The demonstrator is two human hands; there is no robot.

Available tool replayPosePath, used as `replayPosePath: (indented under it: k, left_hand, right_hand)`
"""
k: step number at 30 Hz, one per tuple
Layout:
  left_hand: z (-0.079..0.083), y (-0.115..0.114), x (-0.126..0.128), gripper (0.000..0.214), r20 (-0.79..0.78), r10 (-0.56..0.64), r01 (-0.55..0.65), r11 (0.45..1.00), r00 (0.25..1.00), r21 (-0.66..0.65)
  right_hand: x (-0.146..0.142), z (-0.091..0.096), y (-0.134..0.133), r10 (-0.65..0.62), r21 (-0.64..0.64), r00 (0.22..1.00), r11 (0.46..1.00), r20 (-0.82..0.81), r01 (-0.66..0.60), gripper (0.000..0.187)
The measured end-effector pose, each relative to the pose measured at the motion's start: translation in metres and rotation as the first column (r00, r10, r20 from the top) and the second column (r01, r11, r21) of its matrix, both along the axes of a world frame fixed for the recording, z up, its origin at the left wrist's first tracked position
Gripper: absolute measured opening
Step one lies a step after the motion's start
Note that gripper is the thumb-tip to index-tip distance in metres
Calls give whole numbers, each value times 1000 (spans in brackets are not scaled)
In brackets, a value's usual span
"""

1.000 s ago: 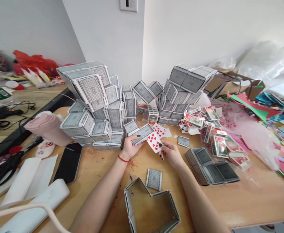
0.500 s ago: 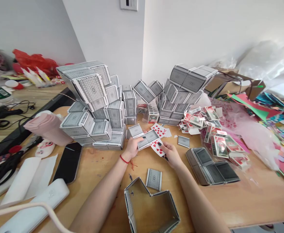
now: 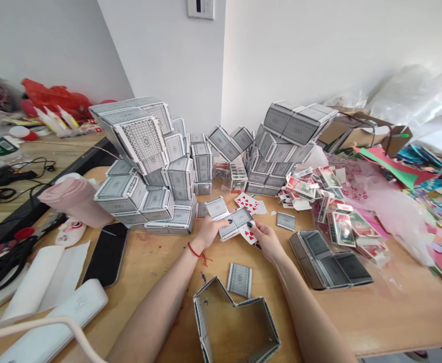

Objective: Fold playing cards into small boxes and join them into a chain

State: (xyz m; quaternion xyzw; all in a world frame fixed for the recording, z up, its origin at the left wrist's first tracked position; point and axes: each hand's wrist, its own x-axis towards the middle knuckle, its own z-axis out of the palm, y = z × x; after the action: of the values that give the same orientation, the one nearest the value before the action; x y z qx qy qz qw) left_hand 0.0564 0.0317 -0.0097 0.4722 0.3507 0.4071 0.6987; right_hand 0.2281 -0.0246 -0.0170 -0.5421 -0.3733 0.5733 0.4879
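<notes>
My left hand (image 3: 208, 232), a red string round its wrist, is closed on a joined playing-card piece (image 3: 239, 219) whose patterned backs face up. Another patterned flap (image 3: 216, 207) sticks up beyond its fingers. My right hand (image 3: 265, 239) pinches a heart-suit playing card (image 3: 248, 235) that lies partly under the piece's right end, and its thumb rests near that edge. Just behind lie loose face-up heart cards (image 3: 248, 202). Closer to me are a folded patterned card (image 3: 240, 280) and an open heart-like frame made of cards (image 3: 266, 322).
Tall stacks of card-built blocks stand at the left (image 3: 145, 146) and right (image 3: 281, 151). An L-shaped card box (image 3: 328, 262) and red card packs (image 3: 341, 227) lie to the right. A phone (image 3: 107, 254), a power bank (image 3: 62, 322) and scissors (image 3: 12, 262) lie left.
The card piece in my left hand has shifted right and slightly down, so it covers more of the heart card. My right thumb now sits at the piece's end.
</notes>
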Motion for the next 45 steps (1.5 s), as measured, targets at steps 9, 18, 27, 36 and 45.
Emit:
replayPosePath:
  k: [9, 18, 27, 36, 45]
  left_hand:
    - [7, 0, 2, 44, 132, -24, 36, 996, 991, -87]
    - [1, 1, 0, 38, 16, -32, 32, 999, 999, -41]
    - [4, 1, 0, 31, -74, -42, 46, 997, 996, 60]
    - [7, -3, 0, 36, -14, -65, 65, 997, 998, -40]
    - [9, -7, 3, 42, -40, -23, 24, 999, 999, 34]
  right_hand:
    - [2, 15, -6, 223, -63, 960, 970, -167, -236, 31]
    - [0, 8, -5, 213, -35, 974, 976, -74, -215, 31]
    - [-3, 11, -6, 190, -22, 981, 981, -40, -191, 31]
    - [-6, 8, -6, 108, 69, 994, 992, 16, -109, 24]
    - [-6, 9, -2, 59, 56, 998, 997, -34, -57, 28]
